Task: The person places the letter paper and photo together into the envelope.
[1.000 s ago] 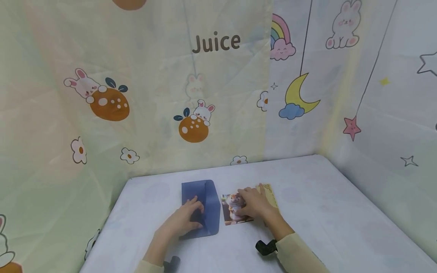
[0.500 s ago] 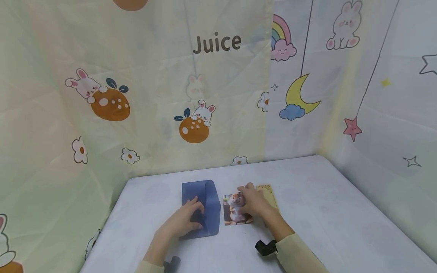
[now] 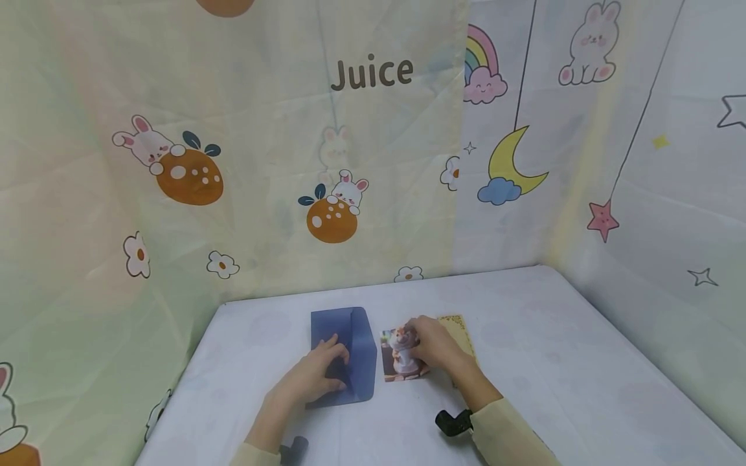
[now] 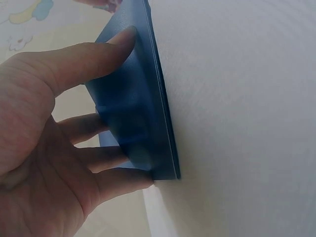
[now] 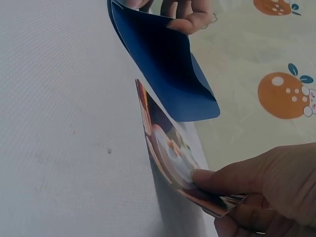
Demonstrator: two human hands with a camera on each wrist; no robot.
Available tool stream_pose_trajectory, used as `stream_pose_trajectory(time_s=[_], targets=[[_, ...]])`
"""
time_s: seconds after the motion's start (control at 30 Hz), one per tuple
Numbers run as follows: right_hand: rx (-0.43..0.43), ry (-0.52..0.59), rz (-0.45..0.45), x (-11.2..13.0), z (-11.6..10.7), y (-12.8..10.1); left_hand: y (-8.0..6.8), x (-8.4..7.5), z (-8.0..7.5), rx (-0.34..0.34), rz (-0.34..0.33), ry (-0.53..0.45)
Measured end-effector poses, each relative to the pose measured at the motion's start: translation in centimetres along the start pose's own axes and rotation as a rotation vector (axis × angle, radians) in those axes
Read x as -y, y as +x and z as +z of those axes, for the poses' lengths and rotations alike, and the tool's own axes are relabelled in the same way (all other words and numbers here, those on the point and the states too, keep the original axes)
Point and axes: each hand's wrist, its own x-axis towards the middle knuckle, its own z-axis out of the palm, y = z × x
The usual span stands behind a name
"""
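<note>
A blue envelope point(image 3: 358, 353) lies on the white table, its upper layer raised. My left hand point(image 3: 317, 375) holds that layer: in the left wrist view the thumb point(image 4: 123, 39) lies on the blue sheet point(image 4: 133, 108) and the fingers curl at its lower edge. Just right of it lies a photo point(image 3: 395, 362) of a small furry animal. My right hand point(image 3: 434, 346) pinches the photo's right side, so that in the right wrist view the photo point(image 5: 168, 148) tilts up off the cloth, close to the envelope's mouth point(image 5: 163, 59).
A pale yellow card point(image 3: 459, 329) lies flat under my right hand's far side. The table point(image 3: 553, 362) carries a white cloth. Cartoon-printed curtains close it in at the back, left and right. Black camera mounts point(image 3: 453, 422) sit at both wrists.
My right hand has drawn back to the left and curled onto the photo, raising its right edge and uncovering more of the yellow card. The left hand and the envelope have stayed still.
</note>
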Motion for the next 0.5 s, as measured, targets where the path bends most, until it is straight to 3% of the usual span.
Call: stream_pose_trajectory(time_s=[0.27, 0.5], targets=[[-0.058, 0.122, 0.011, 0.4, -0.62, 0.13, 0.04, -0.08, -0.11, 0.003, 0.004, 0.002], [-0.102, 0.128, -0.002, 0.85, -0.93, 0.05, 0.05, -0.1, -0.01, 0.004, -0.007, 0.006]])
